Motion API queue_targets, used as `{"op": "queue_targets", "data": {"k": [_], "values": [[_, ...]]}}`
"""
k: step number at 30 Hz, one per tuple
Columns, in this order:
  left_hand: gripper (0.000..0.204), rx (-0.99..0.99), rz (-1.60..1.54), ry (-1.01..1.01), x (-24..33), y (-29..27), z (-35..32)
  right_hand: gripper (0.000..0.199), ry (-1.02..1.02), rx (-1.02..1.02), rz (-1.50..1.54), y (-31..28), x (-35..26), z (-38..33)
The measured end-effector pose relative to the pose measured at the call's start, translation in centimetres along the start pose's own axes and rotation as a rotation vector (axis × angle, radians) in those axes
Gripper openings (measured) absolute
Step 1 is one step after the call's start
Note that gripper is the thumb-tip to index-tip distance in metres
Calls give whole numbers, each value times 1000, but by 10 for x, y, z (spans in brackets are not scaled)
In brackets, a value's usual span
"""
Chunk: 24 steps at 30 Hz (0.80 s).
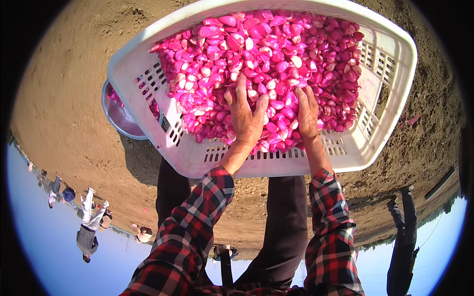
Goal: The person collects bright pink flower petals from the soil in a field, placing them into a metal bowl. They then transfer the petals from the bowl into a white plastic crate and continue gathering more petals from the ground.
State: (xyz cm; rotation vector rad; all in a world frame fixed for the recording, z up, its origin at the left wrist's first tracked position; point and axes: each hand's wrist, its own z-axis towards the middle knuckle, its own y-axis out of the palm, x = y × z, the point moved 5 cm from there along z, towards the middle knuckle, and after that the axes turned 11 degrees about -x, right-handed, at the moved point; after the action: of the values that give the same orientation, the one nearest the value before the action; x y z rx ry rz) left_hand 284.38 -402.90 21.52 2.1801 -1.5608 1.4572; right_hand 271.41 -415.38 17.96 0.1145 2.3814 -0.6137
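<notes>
A white slotted plastic crate point(366, 88) holds a thick layer of garlic cloves point(276, 44), coated bright pink with a few pale patches. Both my hands reach over its near side into them. My left hand point(246, 118) rests on the cloves left of the middle, thumb and fingers spread, some fingertips sunk among them. To its right, my right hand point(308, 116) dips in with fingers bent downward and slightly apart; the lowest fingertips are hidden. Neither hand appears to grip a clove. Plaid sleeves cover both forearms.
A round metal basin point(123, 118) with more pink cloves stands at the crate's left, partly under its edge. Bare brown soil point(69, 98) surrounds both. Several people show at the rim, including one in dark clothes point(402, 246) at the right and one in white trousers point(91, 217) at the left.
</notes>
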Motion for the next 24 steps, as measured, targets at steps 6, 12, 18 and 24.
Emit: {"op": "queue_targets", "data": {"k": [6, 12, 18, 24], "values": [[60, 27, -102, 41, 2, 0, -1, 43, -107, 13, 495, 16, -13, -6], [46, -24, -367, -45, 7, -12, -7, 39, 149, -63, 886, 26, -30, -13], [41, -27, -380, -36, 31, -51, -24, 45, -44, -194, 783, 19, -86, -30], [39, -67, -703, -246, 52, -106, -53, 52, 66, -253, 907, 23, -148, -57]]}}
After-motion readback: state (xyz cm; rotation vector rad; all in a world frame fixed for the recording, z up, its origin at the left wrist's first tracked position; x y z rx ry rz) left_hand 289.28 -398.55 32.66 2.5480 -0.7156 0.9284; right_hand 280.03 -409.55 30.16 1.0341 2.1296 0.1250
